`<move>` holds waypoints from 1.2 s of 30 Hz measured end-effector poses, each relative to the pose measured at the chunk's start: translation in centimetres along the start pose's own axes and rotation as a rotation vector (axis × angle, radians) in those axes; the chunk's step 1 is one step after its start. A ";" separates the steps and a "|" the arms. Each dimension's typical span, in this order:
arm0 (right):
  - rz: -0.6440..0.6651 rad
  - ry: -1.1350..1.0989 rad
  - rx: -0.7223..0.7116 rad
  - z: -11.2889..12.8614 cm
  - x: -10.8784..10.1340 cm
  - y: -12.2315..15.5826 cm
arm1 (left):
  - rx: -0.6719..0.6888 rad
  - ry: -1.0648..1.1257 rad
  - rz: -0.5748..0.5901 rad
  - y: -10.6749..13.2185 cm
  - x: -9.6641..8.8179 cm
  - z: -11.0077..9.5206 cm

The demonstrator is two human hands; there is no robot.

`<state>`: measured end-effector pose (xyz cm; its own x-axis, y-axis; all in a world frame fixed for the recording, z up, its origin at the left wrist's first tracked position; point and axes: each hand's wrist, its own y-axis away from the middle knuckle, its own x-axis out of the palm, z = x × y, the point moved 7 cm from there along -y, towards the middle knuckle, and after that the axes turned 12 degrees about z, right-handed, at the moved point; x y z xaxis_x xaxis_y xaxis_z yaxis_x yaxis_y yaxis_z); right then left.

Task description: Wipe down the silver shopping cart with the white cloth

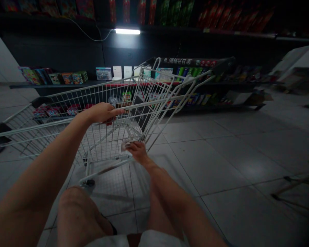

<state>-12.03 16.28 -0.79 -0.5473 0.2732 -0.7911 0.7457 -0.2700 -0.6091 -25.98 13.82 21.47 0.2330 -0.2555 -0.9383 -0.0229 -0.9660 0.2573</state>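
My left hand (101,113) lies over the top rail of a white wire shopping cart (105,137), its fingers reaching along the rail. My right hand (137,152) is lower, at the near corner of the cart, pinching a small clear plastic item (126,144) against the wire side. A black panel (140,111) is fixed to the wire mesh. A black-and-red cart handle bar (195,61) runs across the far end. Wire mesh blurs the cart's contents, so I cannot tell what lies inside.
Dark store shelves with colourful boxes (54,77) run along the back wall beneath a strip light (127,31). Grey floor tiles (221,161) spread to the right, where a metal stand leg (293,185) enters at the edge. My knees show below the cart.
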 end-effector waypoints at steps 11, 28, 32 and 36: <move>0.081 0.018 -0.056 0.8 1.8 1.6 | -0.044 -0.005 -0.028 0.0 -0.3 0.3; -0.301 0.146 0.118 -7.5 -8.8 -2.6 | -0.017 0.047 0.013 -0.4 0.1 1.6; -0.104 0.166 -0.134 -4.0 -5.0 -0.5 | -0.019 0.038 -0.003 -0.2 0.0 1.7; -0.250 0.178 0.097 -10.7 -13.6 -3.5 | -0.048 0.012 0.008 0.4 0.1 2.1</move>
<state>-3.18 23.38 12.69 -0.6276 0.4967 -0.5995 0.5521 -0.2588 -0.7926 -28.00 13.30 21.01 0.2450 -0.2619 -0.9335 0.0221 -0.9611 0.2755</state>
